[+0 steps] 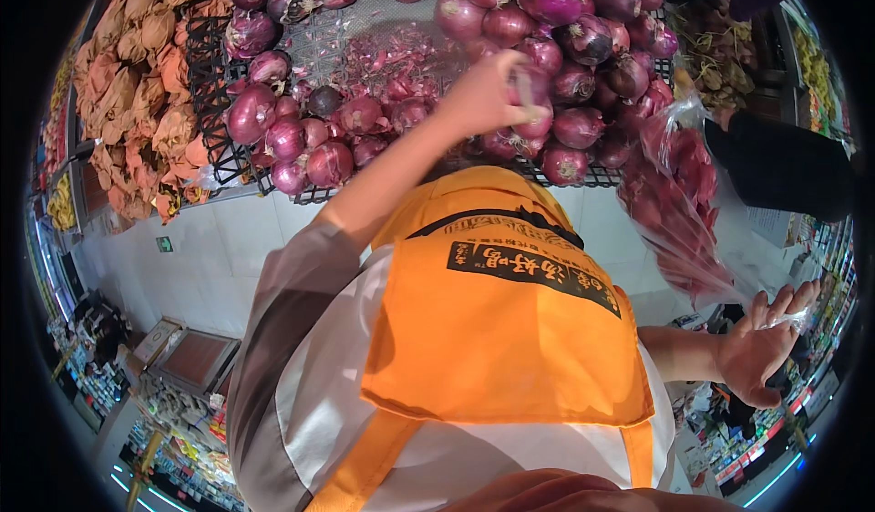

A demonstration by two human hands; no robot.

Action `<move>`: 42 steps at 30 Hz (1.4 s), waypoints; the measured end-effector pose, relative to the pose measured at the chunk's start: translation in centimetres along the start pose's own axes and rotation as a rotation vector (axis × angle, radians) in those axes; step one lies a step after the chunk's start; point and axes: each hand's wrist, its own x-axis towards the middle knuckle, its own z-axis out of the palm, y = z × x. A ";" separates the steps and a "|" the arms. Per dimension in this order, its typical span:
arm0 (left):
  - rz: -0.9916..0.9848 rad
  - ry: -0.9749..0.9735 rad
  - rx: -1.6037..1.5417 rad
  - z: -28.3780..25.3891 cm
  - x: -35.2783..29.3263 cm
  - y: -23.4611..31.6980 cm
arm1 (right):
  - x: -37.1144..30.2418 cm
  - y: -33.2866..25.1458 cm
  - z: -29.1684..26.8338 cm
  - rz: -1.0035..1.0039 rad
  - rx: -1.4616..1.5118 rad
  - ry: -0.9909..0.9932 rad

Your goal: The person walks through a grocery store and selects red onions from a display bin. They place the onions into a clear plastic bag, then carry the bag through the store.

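Left hand: raised to the heap of red onions. The grip is closed around one onion, fingers curled over its top and side; most of that onion is covered by the hand, so only its lower part shows. Just beyond the grip, on every side but the wrist side, more red onions lie packed against one another. Off to the thumb side of the grip the heap thins out to a patch of loose purple skins, and past that a further cluster of onions sits against the black wire crate.

Right hand: held low and well apart from the heap. The grip is pinched together on the gathered top edge of a clear plastic bag, fingertips drawn onto the film, palm partly open below them. The bag runs from the grip up toward the crate edge and holds several red onions, seen through the film.

Between the two grips hangs the person's orange apron. Beyond the crate, away from both grips, a stack of dried brown husked produce stands.
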 end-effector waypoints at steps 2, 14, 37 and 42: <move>0.070 0.022 0.114 4.6 2.2 1.9 | -0.4 -0.4 0.0 -0.002 -0.072 0.086; -0.119 0.123 0.415 0.9 -5.8 -7.9 | -1.6 -2.3 -0.6 -0.115 -0.173 0.198; -0.087 0.067 -0.623 7.7 2.4 -3.2 | 0.3 -0.4 0.7 0.002 0.090 -0.087; -0.029 -0.129 -0.557 9.4 0.3 -3.4 | -0.4 -0.7 1.2 -0.067 -0.085 0.094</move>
